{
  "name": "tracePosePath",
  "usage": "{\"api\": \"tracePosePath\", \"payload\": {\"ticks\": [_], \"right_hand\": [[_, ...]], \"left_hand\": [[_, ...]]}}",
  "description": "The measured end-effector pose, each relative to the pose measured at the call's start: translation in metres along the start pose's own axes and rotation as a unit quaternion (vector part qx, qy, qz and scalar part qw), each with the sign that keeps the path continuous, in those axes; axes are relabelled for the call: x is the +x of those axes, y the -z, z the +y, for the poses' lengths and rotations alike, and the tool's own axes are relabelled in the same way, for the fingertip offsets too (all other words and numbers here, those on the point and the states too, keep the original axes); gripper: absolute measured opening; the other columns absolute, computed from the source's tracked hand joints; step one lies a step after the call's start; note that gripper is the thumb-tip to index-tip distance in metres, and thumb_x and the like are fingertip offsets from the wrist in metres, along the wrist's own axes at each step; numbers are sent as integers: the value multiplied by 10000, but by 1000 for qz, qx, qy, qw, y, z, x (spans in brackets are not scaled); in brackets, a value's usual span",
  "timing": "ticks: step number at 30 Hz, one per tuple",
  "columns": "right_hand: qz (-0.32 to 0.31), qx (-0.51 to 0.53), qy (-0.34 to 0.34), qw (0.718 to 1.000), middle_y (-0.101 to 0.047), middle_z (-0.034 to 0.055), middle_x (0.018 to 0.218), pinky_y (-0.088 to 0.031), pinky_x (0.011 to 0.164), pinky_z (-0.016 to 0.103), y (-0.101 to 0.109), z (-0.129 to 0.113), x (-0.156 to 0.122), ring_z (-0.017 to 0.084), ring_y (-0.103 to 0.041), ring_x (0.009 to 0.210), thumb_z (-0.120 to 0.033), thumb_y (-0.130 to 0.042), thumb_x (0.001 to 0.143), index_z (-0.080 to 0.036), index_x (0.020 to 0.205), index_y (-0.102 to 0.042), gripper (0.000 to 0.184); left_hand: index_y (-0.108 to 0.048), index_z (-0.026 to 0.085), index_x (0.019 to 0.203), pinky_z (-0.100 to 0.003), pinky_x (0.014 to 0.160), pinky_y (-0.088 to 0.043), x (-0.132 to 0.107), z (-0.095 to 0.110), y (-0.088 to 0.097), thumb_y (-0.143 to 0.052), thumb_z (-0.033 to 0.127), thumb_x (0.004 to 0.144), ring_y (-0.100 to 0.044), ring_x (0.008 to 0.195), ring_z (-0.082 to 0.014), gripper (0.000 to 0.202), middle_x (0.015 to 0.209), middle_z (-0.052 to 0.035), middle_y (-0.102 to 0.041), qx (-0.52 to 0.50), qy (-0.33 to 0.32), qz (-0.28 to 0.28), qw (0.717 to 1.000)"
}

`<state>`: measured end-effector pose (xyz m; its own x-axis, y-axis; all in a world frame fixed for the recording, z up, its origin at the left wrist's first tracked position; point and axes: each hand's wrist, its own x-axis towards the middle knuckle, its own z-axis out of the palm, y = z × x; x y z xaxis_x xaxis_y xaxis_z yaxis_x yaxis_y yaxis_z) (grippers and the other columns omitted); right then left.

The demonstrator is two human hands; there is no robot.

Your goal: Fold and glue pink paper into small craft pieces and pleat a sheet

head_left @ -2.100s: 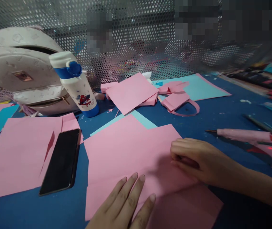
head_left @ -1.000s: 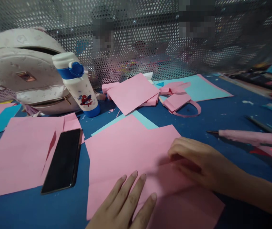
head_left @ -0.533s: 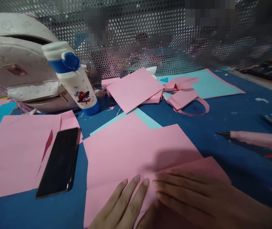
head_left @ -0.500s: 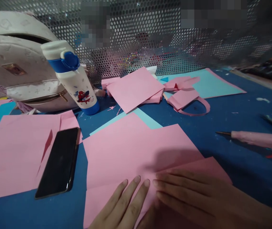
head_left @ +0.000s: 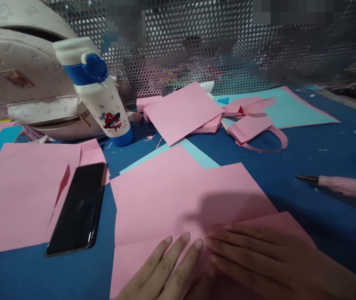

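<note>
A large sheet of pink paper (head_left: 155, 204) lies in front of me, with a crease across its left part and a folded flap at its right. My left hand (head_left: 168, 271) rests on it near the bottom edge of the view, fingers stretched out and slightly apart. Flat on the folded part lies my right hand (head_left: 255, 254), its fingers extended and pointing left, the tips close to those of my left hand. Shadow darkens the paper around the right hand. Light blue paper (head_left: 201, 154) shows from under the far edge of the pink sheet.
Left of the sheet are a black phone (head_left: 76, 208) and more pink paper (head_left: 24, 196). Behind stand a white bottle (head_left: 103, 100) and a pale backpack (head_left: 31, 83). Cut pink pieces (head_left: 184, 112) lie before a perforated metal panel (head_left: 178, 50). A pink-handled pointed tool (head_left: 346, 185) lies right.
The view has shifted a little, so most things on the table sit farther right. Both hands stay flat on the pink sheet, with hardly any movement against it.
</note>
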<state>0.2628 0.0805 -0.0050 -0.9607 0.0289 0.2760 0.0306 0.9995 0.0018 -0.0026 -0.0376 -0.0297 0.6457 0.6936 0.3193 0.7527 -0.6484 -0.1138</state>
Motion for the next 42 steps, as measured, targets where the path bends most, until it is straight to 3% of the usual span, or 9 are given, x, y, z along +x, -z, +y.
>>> {"api": "tracePosePath", "payload": {"ticks": [4,10,20,37,42], "right_hand": [[-4,3,-4,1000,-580,2,1439,-497,1061,224,-1,-1,-2,124,-500,1356,-82,-350,972,-167,1417,-532,488],[3,1,-3,1000,-609,11,1406,-490,1074,245,1,-2,2,125,-502,1354,-76,-316,982,-156,1382,-564,477],[-10,-6,-6,1000,-588,17,1427,-484,1084,265,3,-2,3,133,-490,1365,-75,-301,991,-151,1412,-532,486],[11,1,-9,1000,-646,9,1359,-505,1050,221,7,-1,8,112,-579,1277,-69,-346,980,-158,1327,-614,447],[9,-6,-10,1000,-656,11,1344,-504,1047,218,8,0,10,110,-576,1280,-73,-340,988,-159,1331,-611,446]], "left_hand": [[-531,161,1411,-382,1228,-233,-1,-8,-2,-424,188,1054,-366,1449,-237,374,1514,-69,-487,8,-41,19,999],[-517,141,1426,-390,1228,-221,-2,-9,-2,-431,202,1053,-395,1434,-253,388,1539,-95,-450,0,-46,12,999],[-450,117,1480,-397,1188,-311,-2,-11,2,-356,89,1029,-396,1430,-283,461,1563,-134,-402,-15,-61,-23,998],[-492,103,1444,-363,1165,-354,-2,-13,3,-417,86,1007,-354,1452,-258,444,1570,-113,-387,-55,-40,-41,997],[-482,78,1448,-367,1165,-347,-2,-13,5,-358,63,1008,-377,1438,-263,458,1558,-113,-408,-37,-51,-40,997]]}}
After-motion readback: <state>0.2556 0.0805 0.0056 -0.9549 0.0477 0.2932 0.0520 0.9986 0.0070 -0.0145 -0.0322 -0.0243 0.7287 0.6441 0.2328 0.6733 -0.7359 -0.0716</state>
